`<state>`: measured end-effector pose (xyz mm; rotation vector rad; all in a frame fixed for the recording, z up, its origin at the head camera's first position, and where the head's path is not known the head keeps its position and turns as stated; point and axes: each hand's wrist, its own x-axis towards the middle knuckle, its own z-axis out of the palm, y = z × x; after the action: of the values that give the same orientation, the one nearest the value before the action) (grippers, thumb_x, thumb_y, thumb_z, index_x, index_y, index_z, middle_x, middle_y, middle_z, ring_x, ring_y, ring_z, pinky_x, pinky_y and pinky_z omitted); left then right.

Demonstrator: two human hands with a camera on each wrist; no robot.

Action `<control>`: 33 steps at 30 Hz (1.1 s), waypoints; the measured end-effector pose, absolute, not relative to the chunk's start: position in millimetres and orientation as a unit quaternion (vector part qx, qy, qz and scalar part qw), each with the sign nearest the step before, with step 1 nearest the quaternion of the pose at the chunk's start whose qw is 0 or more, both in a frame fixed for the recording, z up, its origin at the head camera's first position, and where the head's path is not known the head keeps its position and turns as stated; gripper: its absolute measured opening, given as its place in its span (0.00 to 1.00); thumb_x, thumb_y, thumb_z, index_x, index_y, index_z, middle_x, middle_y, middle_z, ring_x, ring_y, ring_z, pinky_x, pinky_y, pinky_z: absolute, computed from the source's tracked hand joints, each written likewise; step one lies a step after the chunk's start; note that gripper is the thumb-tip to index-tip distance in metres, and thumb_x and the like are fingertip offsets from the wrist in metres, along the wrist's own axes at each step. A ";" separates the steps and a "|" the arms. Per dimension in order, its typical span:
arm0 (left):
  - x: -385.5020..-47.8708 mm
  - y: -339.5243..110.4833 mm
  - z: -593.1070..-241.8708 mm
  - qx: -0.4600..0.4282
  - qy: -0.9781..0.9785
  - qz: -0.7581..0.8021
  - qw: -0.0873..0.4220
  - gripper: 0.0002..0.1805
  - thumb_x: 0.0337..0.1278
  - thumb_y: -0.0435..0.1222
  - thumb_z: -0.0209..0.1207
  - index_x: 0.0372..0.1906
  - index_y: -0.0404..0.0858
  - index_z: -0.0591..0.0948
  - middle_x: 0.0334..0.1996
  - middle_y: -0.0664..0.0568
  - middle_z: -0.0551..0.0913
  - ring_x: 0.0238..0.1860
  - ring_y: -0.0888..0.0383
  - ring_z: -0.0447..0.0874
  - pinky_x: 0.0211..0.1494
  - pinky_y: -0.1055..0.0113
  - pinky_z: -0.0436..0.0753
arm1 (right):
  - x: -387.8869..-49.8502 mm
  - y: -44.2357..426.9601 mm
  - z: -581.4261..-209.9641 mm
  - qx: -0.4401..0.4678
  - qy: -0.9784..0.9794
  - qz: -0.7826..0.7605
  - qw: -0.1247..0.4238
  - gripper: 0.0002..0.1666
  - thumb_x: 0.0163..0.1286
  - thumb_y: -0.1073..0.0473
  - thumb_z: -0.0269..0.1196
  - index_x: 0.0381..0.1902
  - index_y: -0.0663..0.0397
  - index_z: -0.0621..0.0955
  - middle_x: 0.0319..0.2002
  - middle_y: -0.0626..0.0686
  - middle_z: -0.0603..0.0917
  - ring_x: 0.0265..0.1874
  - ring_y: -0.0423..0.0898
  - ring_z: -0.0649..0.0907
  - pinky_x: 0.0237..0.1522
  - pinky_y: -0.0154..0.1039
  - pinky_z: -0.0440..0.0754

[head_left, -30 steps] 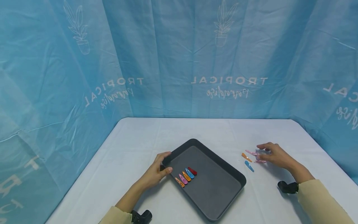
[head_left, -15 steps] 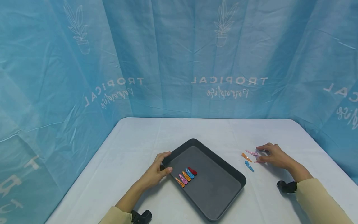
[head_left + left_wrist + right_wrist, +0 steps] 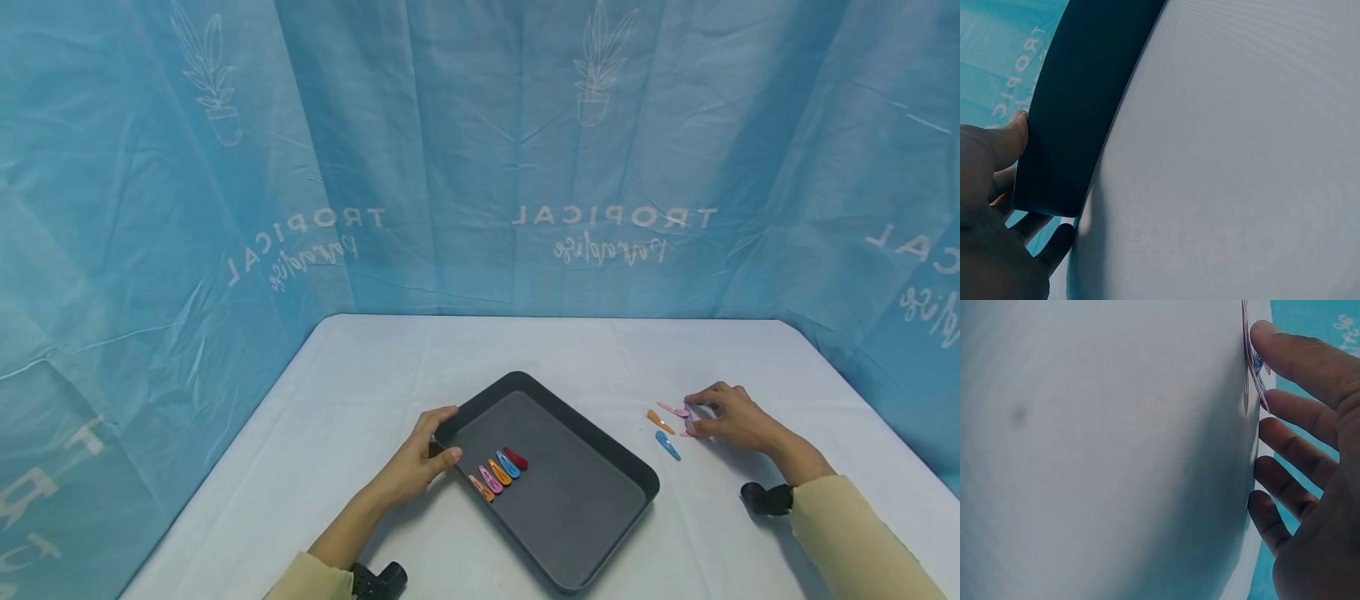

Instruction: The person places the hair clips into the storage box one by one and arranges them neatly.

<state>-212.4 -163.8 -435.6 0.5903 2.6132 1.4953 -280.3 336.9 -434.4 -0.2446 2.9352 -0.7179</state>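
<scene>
My left hand [image 3: 417,463] grips the near-left corner of a dark grey tray [image 3: 592,417], its thumb over the rim. In the left wrist view, the tray's outer wall [image 3: 1085,112] stands beside the thumb. Inside the tray, several snap hair clips [image 3: 500,472] in orange, pink, blue and red lie side by side. My right hand [image 3: 731,417] pinches a purple hair clip [image 3: 690,418] between thumb and index finger at the tabletop. Around it lie a pink clip [image 3: 672,409], an orange clip [image 3: 661,422] and a blue clip [image 3: 667,446]. Another pink clip is mostly hidden under the thumb.
A white cloth covers the table [image 3: 390,367]. Blue printed curtains [image 3: 480,167] hang behind it and along both sides. Black wrist devices sit on both forearms, near the beige sleeves.
My right hand has shifted slightly left, and its thumb and index finger have closed on the purple hair clip. The left hand, tray and the clips in it stay put.
</scene>
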 end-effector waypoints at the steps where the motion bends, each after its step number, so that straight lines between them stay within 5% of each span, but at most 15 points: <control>1: -212.6 -163.9 -435.8 0.193 0.852 0.486 0.036 0.35 0.62 0.38 0.57 0.71 0.44 0.58 0.71 0.45 0.55 0.74 0.42 0.48 0.70 0.39 0.55 | -280.4 336.9 -434.4 -0.082 0.967 -0.235 0.054 0.35 0.57 0.45 0.68 0.58 0.60 0.76 0.56 0.67 0.69 0.51 0.62 0.65 0.46 0.60 0.73; 33: -212.6 -163.3 -435.1 0.186 0.856 0.481 0.033 0.35 0.61 0.37 0.58 0.71 0.43 0.58 0.71 0.46 0.56 0.74 0.43 0.49 0.71 0.40 0.56 | -277.1 342.6 -426.9 -0.099 0.958 -0.265 0.050 0.37 0.59 0.44 0.67 0.59 0.61 0.74 0.55 0.66 0.74 0.52 0.62 0.73 0.47 0.57 0.78</control>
<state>-212.6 -163.3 -435.1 0.5717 2.6344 1.4804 -277.1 342.6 -426.9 -0.3027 2.9162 -0.8061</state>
